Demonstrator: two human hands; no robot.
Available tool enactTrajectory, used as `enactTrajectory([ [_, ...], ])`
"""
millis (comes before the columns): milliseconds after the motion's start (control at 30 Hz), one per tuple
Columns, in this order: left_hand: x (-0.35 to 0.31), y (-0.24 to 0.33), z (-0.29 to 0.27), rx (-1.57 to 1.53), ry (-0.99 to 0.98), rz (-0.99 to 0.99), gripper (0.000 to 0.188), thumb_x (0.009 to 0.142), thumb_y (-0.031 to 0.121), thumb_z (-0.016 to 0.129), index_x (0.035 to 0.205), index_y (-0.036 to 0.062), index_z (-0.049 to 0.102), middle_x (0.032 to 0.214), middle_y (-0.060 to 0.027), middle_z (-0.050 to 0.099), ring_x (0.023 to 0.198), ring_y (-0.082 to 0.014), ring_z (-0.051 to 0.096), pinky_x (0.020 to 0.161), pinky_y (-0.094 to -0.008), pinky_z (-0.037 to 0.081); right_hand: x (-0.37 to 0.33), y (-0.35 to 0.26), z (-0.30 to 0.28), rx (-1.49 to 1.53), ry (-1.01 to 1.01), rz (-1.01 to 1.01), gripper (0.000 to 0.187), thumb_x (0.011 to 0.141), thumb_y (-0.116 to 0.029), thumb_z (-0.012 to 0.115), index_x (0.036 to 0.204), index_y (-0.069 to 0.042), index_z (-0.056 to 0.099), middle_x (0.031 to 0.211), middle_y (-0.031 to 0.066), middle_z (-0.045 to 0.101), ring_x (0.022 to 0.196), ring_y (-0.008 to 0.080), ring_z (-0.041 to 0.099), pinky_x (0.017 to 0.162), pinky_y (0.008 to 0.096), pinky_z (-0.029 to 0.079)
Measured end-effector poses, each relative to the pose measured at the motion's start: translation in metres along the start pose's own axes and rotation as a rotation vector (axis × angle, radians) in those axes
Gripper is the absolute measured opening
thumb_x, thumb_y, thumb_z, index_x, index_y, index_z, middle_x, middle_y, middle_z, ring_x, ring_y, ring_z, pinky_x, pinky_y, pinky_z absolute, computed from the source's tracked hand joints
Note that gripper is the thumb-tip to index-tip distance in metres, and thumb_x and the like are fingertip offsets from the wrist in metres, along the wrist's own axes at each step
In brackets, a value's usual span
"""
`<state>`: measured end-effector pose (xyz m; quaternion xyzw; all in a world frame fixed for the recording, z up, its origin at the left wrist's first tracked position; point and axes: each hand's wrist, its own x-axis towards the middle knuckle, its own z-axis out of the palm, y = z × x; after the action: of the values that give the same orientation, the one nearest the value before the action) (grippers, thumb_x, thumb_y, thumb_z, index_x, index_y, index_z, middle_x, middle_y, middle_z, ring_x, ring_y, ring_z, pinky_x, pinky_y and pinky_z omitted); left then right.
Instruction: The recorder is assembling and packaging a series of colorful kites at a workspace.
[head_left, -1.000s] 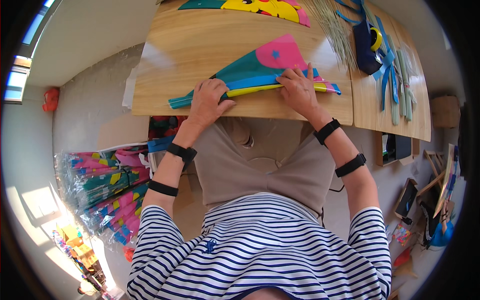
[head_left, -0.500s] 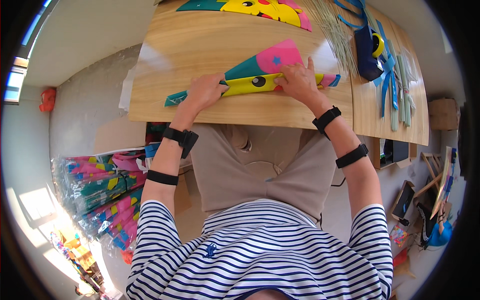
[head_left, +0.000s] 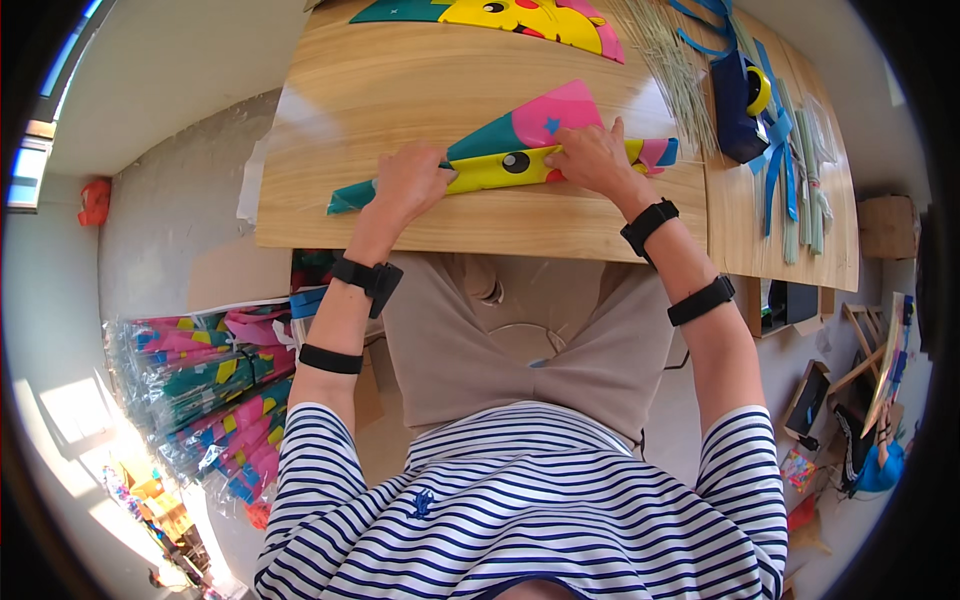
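A folded kite of pink, teal and yellow plastic [head_left: 520, 140] lies near the front edge of the wooden table [head_left: 380, 90]. My left hand [head_left: 410, 180] presses flat on its left, narrow end. My right hand [head_left: 590, 155] presses on its right part, fingers spread over the fold by a printed eye. Both wrists carry black bands.
A second, flat yellow and pink kite [head_left: 520, 15] lies at the table's far edge. Thin sticks [head_left: 680, 70], a dark blue tape dispenser [head_left: 740, 90] and blue strips [head_left: 785, 150] sit at the right. Packed kites [head_left: 200, 380] are piled on the floor at left.
The kite has been folded narrower and shifted farther onto the table. Both hands moved with it, away from the front edge.
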<state>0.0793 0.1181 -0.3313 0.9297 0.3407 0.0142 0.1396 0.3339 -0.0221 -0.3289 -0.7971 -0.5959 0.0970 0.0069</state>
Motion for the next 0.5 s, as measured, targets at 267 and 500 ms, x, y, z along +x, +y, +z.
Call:
enactTrajectory([
  [267, -0.034, 0.045, 0.014, -0.009, 0.283, 0.252, 0.047, 0.085, 0.021, 0.076, 0.128, 0.0062, 0.064, 0.136, -0.0142, 0.061, 0.130, -0.0346, 0.053, 0.109, -0.0544, 0.039, 0.005, -0.001, -0.001, 0.028, -0.050, 0.041, 0.034, 0.087, -0.038, 0.067, 0.103, -0.010, 0.078, 0.103, 0.0171, 0.076, 0.105, 0.0379, 0.071, 0.110, 0.0778, 0.025],
  [500, -0.043, 0.057, 0.049, 0.035, 0.159, 0.275, 0.078, 0.087, 0.036, 0.077, 0.153, 0.0105, 0.046, 0.163, -0.0080, 0.040, 0.152, -0.0327, 0.032, 0.119, -0.0631, 0.025, 0.007, -0.004, -0.006, 0.001, -0.103, 0.067, 0.037, 0.086, -0.041, 0.067, 0.107, -0.011, 0.079, 0.110, 0.0174, 0.076, 0.110, 0.0379, 0.070, 0.112, 0.0761, 0.023],
])
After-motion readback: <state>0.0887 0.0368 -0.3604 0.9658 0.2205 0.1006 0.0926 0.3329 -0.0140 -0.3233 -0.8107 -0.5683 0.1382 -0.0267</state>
